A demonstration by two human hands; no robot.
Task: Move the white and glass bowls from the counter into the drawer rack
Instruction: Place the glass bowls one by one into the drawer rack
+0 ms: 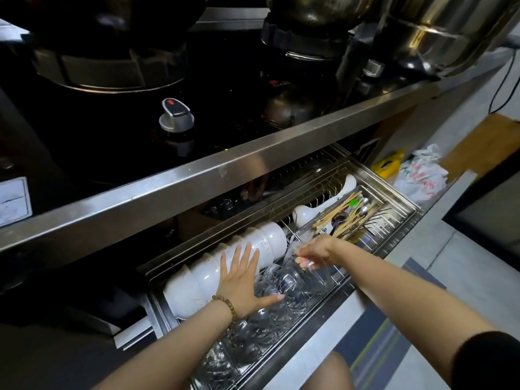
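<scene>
Drawer rack [394, 205]: white bowls [270, 237] and glass bowls [253, 333] in side-by-side rows.
Left hand [239, 280]: flat and spread, pressing white bowls.
Right hand [312, 250]: curled round end glass bowl [315, 277], gripping it.

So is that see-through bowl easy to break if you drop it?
Probably, yes: the glass bowl looks like clear glass, so it could chip against the row of glass bowls. Its smooth shiny surface may be slippery, which might be why the right hand grips its rim.
</scene>
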